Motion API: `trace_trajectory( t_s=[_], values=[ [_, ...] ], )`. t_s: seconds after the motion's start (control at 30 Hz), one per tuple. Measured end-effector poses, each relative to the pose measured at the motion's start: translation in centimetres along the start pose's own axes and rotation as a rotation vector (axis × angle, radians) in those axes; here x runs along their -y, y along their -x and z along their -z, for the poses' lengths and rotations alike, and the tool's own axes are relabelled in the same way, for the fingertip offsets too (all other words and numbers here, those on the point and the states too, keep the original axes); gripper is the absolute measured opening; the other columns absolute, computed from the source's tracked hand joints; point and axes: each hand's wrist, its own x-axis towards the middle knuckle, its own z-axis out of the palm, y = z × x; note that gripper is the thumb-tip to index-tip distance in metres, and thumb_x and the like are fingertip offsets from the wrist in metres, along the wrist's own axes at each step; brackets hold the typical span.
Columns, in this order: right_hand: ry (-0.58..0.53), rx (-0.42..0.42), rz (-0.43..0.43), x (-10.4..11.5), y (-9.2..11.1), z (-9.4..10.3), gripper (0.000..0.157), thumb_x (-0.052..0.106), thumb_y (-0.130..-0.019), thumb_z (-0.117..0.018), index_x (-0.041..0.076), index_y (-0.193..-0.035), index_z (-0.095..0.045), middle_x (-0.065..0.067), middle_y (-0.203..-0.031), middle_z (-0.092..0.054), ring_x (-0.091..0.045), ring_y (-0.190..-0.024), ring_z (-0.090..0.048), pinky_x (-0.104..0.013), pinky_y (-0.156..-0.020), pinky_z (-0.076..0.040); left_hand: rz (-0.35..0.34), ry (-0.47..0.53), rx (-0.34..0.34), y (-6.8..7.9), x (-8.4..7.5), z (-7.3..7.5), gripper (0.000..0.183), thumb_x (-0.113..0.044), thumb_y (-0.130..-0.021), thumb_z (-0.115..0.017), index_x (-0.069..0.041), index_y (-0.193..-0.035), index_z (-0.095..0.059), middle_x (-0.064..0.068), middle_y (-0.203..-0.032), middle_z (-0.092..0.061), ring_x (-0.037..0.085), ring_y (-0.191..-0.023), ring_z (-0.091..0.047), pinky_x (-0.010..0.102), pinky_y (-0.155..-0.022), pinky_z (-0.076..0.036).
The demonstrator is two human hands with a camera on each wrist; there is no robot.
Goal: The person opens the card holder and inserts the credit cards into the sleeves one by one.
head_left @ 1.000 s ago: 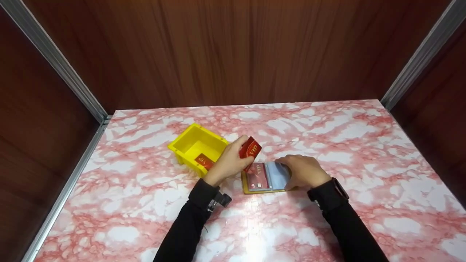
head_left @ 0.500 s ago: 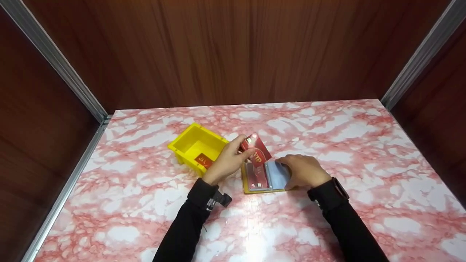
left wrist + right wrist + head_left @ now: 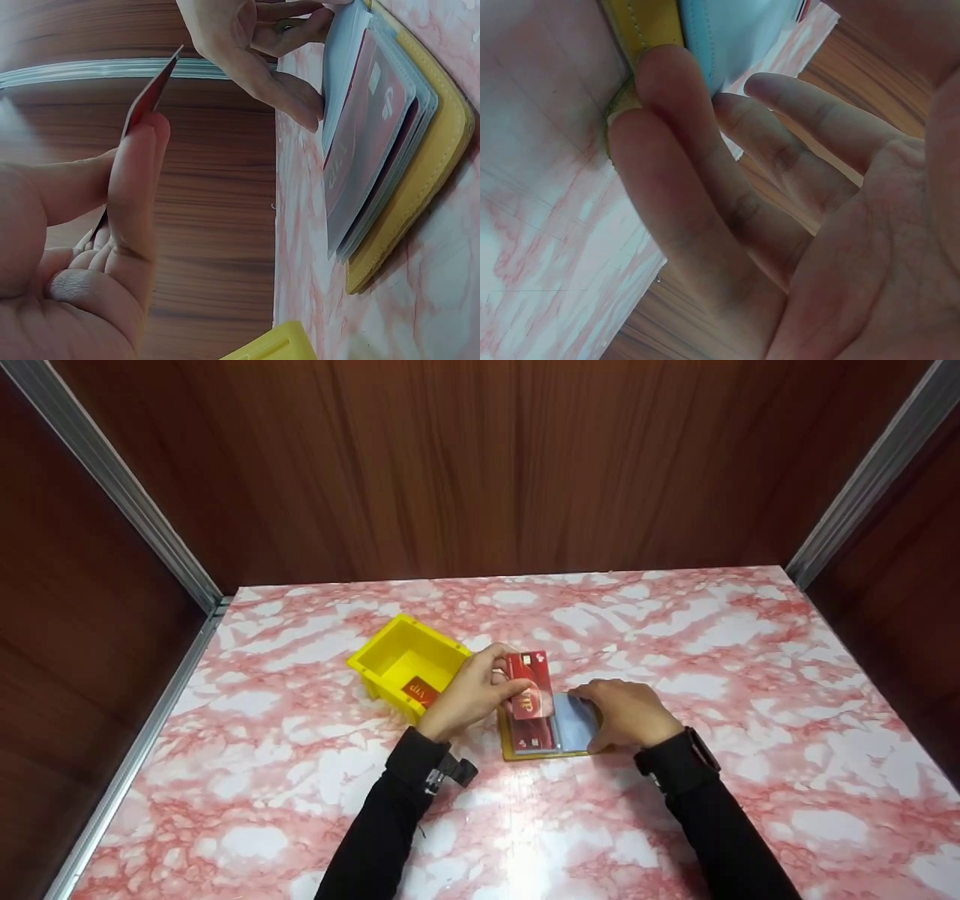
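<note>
In the head view, my left hand [image 3: 474,690] pinches a red VIP card [image 3: 538,669] between thumb and fingers. The card hangs over an open yellow card holder [image 3: 508,744]. Its left clear sleeve holds another red card [image 3: 534,739]; the right sleeve [image 3: 576,720] looks pale blue. My right hand [image 3: 634,711] holds the right side of the holder, fingers at the far edge and thumb at the near one. The left wrist view shows the pinched card [image 3: 146,97] edge-on, apart from the holder. The right wrist view shows fingertips against the yellow cover [image 3: 651,26].
A yellow plastic bin [image 3: 381,690] stands just left of my left hand, with a red VIP card [image 3: 418,691] lying in it. All sits on a pink-and-white marbled table [image 3: 300,780], with dark wood panels [image 3: 480,472] behind and at both sides.
My left hand has turned the red card round from slanting to nearly upright, its chip end now pointing away, and shifted it lower over the left sleeve. The right hand stays put.
</note>
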Motion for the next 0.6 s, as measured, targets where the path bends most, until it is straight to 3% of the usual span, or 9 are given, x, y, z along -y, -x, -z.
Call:
trace_trajectory(
  t_s=[0.2,0.4,0.6],
  values=[
    [-0.004,0.003,-0.009,0.0,0.0,-0.1,0.081,0.018,-0.061,-0.097,0.008,-0.135,-0.067,-0.015,-0.126,-0.071,-0.037,-0.107,-0.069,-0.055,-0.086,-0.055,0.040,-0.019,0.016,0.1,-0.1,0.0,0.031,-0.019,-0.098,-0.072,-0.009,-0.124,-0.058,0.006,-0.097,-0.067,0.037,-0.077,-0.070,0.051,-0.076,-0.062],
    [-0.020,0.014,-0.016,0.0,0.0,-0.1,0.082,0.018,-0.061,-0.098,0.008,-0.136,-0.067,-0.015,-0.128,-0.071,-0.036,-0.108,-0.069,-0.055,-0.087,-0.055,0.058,-0.027,0.000,-0.1,0.1,-0.3,0.033,-0.015,-0.098,-0.072,-0.007,-0.127,-0.059,0.006,-0.095,-0.067,0.020,-0.066,-0.067,0.050,-0.073,-0.062],
    [-0.012,0.016,-0.013,0.0,-0.1,0.0,0.082,0.019,-0.060,-0.098,0.008,-0.135,-0.067,-0.014,-0.124,-0.072,-0.035,-0.105,-0.069,-0.054,-0.085,-0.055,0.011,-0.071,-0.056,-0.5,1.0,-1.5,0.037,-0.010,-0.097,-0.073,-0.003,-0.129,-0.056,0.007,-0.089,-0.065,0.011,-0.057,-0.062,0.047,-0.068,-0.062]
  ],
)
